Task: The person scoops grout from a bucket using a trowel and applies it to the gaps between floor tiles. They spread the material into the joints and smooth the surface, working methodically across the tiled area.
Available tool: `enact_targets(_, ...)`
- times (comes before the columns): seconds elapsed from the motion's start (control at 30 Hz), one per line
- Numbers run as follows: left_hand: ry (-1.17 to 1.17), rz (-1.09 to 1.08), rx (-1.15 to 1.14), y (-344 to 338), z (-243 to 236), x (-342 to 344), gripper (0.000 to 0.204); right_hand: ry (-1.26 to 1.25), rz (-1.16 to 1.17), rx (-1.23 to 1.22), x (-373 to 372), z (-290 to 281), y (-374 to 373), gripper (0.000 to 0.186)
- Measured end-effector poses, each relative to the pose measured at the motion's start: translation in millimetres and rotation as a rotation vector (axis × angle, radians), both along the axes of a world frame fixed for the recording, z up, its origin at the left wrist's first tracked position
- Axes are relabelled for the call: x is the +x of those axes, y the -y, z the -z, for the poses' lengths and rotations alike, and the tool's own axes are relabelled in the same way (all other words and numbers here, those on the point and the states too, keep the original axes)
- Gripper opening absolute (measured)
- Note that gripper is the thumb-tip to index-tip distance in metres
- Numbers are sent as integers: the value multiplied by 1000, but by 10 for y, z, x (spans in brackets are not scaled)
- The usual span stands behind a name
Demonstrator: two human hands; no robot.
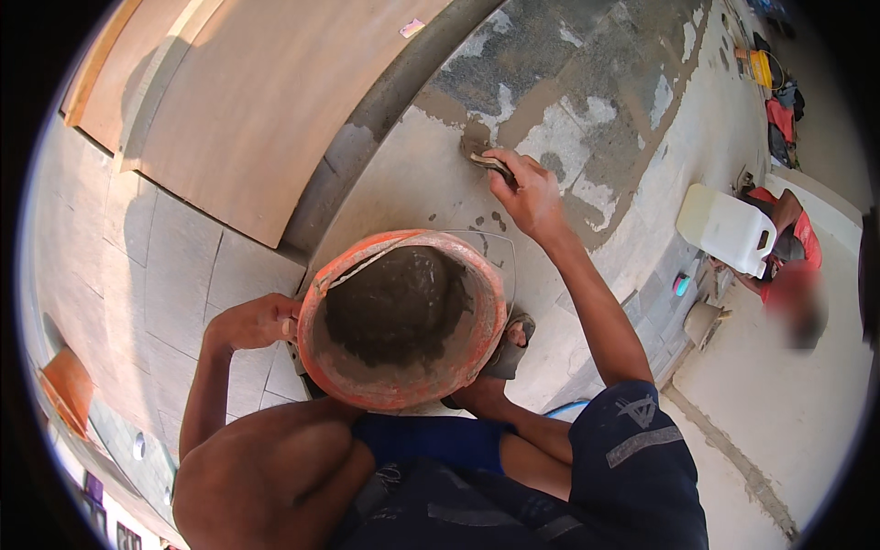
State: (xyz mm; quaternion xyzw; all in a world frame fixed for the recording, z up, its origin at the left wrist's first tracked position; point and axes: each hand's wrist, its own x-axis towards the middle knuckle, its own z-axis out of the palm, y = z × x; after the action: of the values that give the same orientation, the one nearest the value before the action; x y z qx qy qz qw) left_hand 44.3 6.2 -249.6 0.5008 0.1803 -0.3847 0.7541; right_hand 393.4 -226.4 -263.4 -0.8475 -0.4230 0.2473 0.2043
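Note:
An orange bucket stands before my knees with its mouth facing up. Grey wet mortar lies inside it, and a thin wire handle rests over its far and right side. My left hand is closed on the bucket's left rim. Out beyond the bucket, my right hand is wrapped round the handle of a small trowel. The trowel's blade sits low at the edge of a patch of grey mortar spread over the pale floor; the palm hides part of the handle.
A large wooden board lies to the far left, bordered by grey tiles. At right, a person in red is beside a white jerrycan. A yellow bucket stands farther back. My sandalled foot is right of the bucket.

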Motion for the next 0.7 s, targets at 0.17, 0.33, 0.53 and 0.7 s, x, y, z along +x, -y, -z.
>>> enact_targets(0.17,2,-29,44,85,133,-213,89,75,354,163,192,-63,-39,24)
enact_targets(0.33,27,-84,4,186,140,-187,86,152,319,160,32,145,-226,24)
enact_targets(0.53,-42,-10,-3,130,56,8,82,-26,388,98,-127,295,-411,25)
enact_targets(0.7,-26,9,-47,75,278,-159,77,-65,325,150,-136,302,-440,27)
